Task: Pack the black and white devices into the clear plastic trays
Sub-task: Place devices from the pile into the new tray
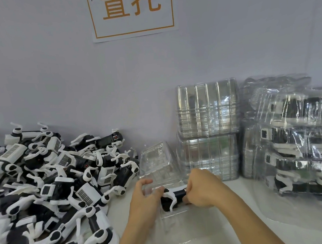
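both hands (144, 196) (202, 189) gripping black-and-white device (173, 197), half seated in clear tray (160, 172)

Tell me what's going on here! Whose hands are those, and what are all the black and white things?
There is just one picture, taken by a camera worn on a person's head, so you look down at their own two hands. No robot here. On the left of the white table lies a big pile of black and white devices. At the back, against the wall, stand stacks of empty clear trays. On the right are trays already filled. In the middle, the left hand holds an open tray by its edge, and the right hand grips one device that sits in it. Above hangs a paper sign with orange writing.
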The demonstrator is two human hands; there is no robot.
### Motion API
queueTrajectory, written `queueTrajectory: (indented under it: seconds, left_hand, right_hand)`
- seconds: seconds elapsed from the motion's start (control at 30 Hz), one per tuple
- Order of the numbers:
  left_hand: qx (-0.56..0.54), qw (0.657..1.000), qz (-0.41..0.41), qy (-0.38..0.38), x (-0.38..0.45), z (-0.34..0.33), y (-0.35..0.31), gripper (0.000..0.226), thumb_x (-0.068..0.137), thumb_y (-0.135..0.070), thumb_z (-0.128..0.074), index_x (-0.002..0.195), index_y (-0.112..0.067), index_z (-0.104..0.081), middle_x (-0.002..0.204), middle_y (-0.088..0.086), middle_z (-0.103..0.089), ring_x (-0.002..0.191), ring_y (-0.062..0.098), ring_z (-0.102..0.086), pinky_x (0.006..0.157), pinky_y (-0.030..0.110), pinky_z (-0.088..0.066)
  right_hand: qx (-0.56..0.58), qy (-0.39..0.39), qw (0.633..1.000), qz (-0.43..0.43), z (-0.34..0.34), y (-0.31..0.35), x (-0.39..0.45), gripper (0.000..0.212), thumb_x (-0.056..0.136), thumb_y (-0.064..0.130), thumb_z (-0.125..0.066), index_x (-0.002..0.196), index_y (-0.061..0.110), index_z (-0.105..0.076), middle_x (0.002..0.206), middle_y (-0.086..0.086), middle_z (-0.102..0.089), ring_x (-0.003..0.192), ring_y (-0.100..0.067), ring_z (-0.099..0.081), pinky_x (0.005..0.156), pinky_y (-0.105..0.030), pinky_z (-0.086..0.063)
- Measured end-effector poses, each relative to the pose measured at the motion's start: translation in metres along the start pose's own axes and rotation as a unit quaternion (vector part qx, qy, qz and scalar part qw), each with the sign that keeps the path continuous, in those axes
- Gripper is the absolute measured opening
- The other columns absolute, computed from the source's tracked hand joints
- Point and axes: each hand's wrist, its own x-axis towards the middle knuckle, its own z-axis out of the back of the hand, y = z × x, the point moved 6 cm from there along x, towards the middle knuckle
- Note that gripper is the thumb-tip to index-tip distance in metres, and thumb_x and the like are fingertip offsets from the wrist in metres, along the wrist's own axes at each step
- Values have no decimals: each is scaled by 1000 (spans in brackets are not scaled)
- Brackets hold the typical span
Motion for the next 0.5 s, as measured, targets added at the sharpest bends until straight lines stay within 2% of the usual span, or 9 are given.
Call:
queueTrajectory:
  seconds: [0.07, 0.13, 0.2, 0.33, 0.43, 0.5]
  left_hand:
    - [-4, 1000, 1, 0, 0, 0, 0, 26, 88, -23, -72, 106, -34, -56, 98, -6, -68, 85, 3, -64, 63, 22, -41]
    - [-4, 1000, 1, -2, 0, 0, 0, 26, 88, -23, -72, 105, -35, -56, 96, -7, -69, 82, 2, -65, 61, 20, -41]
    - [-3, 1000, 0, -4, -1, 1, 0, 27, 88, -24, -72, 104, -36, -56, 96, -7, -69, 83, 3, -65, 62, 21, -41]
    - [-7, 1000, -6, -11, -1, 0, 0, 27, 86, -22, -75, 103, -35, -58, 96, -4, -67, 84, 5, -63, 63, 23, -40]
    - [-9, 1000, -10, -21, 0, 1, -1, 27, 85, -21, -76, 100, -35, -59, 101, -3, -65, 86, 5, -62, 63, 23, -40]
    - [-10, 1000, -12, -18, 0, 1, 0, 27, 85, -22, -76, 100, -36, -59, 104, -2, -64, 92, 3, -61, 65, 23, -41]
  right_hand:
    - [-9, 1, 1000, 0, -1, 4, -3, 41, 76, 50, -77, 67, 19, -52, 63, 5, -53, 67, -15, -51, 85, -36, -39]
    - [-52, -29, 998, -16, -4, 10, -4, 52, 69, 61, -78, 68, 24, -41, 70, 8, -49, 72, -16, -51, 89, -37, -39]
    - [-60, -65, 995, -45, -6, 11, -5, 49, 72, 47, -81, 70, 25, -37, 74, 8, -46, 80, -18, -54, 94, -36, -39]
    - [-49, -49, 995, -77, -3, 6, -4, 36, 80, 14, -69, 70, 22, -36, 73, 7, -44, 75, -17, -47, 84, -28, -36]
    - [-52, -49, 995, -71, -1, 5, -3, 32, 82, 8, -64, 70, 21, -38, 72, 6, -45, 73, -16, -48, 83, -28, -38]
    - [-35, -48, 997, -57, 1, 2, -2, 25, 81, 8, -63, 69, 17, -44, 69, 3, -49, 65, -14, -47, 73, -28, -42]
